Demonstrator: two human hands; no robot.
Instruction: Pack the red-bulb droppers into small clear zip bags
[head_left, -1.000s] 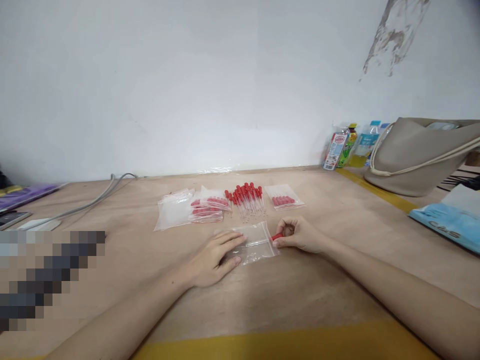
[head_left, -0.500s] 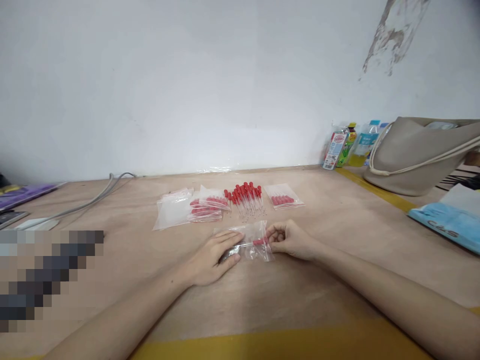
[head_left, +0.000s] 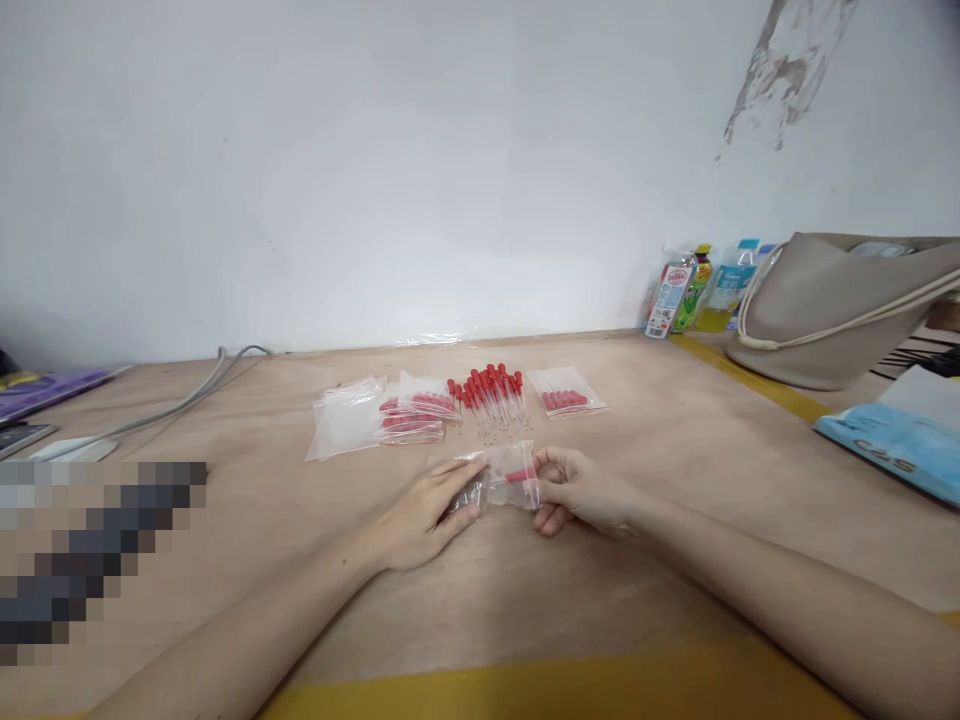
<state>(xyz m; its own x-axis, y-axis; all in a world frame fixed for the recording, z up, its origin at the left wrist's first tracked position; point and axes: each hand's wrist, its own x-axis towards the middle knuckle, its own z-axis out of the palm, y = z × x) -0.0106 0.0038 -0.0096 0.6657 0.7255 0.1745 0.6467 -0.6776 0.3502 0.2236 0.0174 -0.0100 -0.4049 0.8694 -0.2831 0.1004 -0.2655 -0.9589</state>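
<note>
Left hand [head_left: 427, 510]: spread flat on clear bag [head_left: 514, 458]
Right hand [head_left: 581, 488]: pinching clear bag's right end
Red-topped pipette [head_left: 517, 476]: inside clear bag, between hands
Loose pipettes [head_left: 491, 388]: piled beyond bag

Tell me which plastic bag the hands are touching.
The front bag, between the left hand and right hand, one red bulb showing inside; the other bags lie farther back, untouched.

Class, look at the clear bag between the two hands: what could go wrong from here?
The clear bag is crumpled between the left hand and right hand, so it might fold or slip. The red-topped tube inside lies near the right hand's end and could slide out there. Loose red-topped tubes lie just beyond; a stray knuckle might scatter them.
</note>
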